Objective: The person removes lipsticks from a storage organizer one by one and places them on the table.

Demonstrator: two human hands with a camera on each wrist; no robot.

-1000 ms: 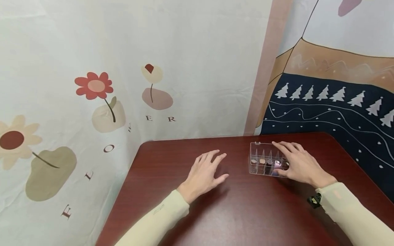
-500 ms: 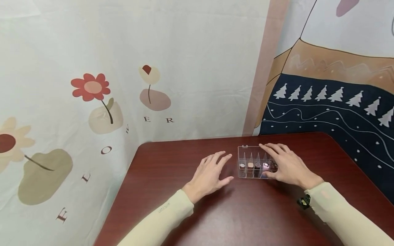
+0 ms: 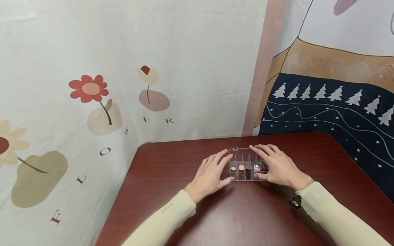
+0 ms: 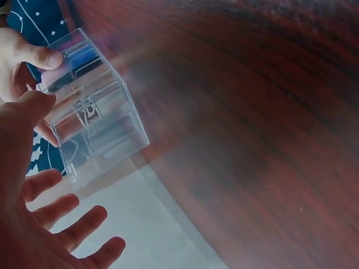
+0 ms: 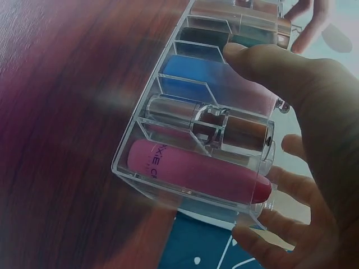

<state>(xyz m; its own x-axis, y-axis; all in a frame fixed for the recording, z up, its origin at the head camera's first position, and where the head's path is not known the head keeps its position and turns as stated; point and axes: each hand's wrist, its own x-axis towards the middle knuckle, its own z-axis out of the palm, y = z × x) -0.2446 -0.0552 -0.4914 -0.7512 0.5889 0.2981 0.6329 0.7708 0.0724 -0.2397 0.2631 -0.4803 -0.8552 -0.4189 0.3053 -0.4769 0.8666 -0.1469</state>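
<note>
A clear divided case [image 3: 243, 158] stands on the table, holding several small tubes in a row. My right hand [image 3: 282, 169] grips its right end, thumb at the front and fingers over the back. In the right wrist view, the thumb of that hand [image 5: 314, 95] lies over the case; a pink tube [image 5: 190, 171] fills the end slot, beside a clear and brown tube [image 5: 244, 134] and a blue and pink one [image 5: 188, 73]. My left hand [image 3: 207, 177] is at the left end, fingers spread; whether it touches the case [image 4: 109, 137] cannot be told.
The dark red tabletop [image 3: 172, 157] extends around both hands. Behind it hangs a pale cloth [image 3: 200, 68] with printed flowers and letters; to the right is a dark blue cloth [image 3: 311, 112] with white trees.
My right hand and the case have moved left, up to my left hand. The left hand has shifted slightly right, its fingers still spread. The head view has turned a little.
</note>
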